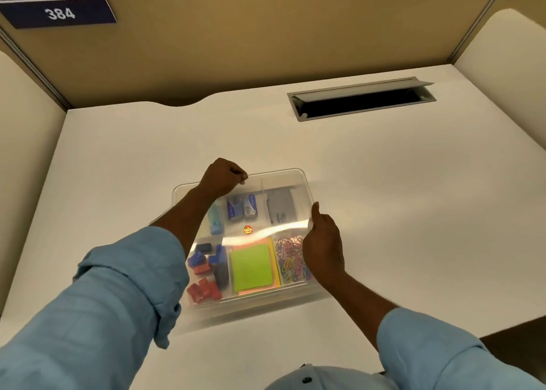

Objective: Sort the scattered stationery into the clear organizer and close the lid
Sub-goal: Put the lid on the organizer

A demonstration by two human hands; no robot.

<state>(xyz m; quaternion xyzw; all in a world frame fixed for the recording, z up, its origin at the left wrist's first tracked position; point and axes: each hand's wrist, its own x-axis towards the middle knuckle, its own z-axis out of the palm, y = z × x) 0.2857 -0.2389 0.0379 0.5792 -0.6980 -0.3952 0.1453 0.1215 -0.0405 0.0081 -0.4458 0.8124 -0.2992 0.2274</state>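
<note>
- A clear box (301, 182) sat on the white tabletop (384, 182), near the front edge and in the middle.
- A clear lid (274, 212) lay over the top of the box. I could not tell if it was shut all the way.
- The left hand (221, 178) was at the far edge of the lid. Its fingers (240, 174) were curled tight and pinched the lid's rim.
- The right hand (323, 242) was at the right edge of the lid. Its thumb pointed up along the rim, and its fingers seemed to grip that edge.
- Both arms wore light blue sleeves (118, 295), rolled up.
- Inside the box, a green pad of sticky notes (252, 267) lay on top of yellow and pink pads, in the front middle part.
- Colored paper clips (291, 256) filled the front right part, just beside the right hand.
- Red and blue clips (204, 274) lay in the front left part.
- Small blue and white boxes (240, 209) sat in the back part, near the left hand.
- A gray packet (280, 209) lay in the back right part.
- A small round orange sticker (247, 229) showed on the lid.
- A gray slot with a flap (360, 97) was set in the tabletop, far behind the box.
- A blue sign with the number 384 (59, 12) hung on the tan wall at the back left.
</note>
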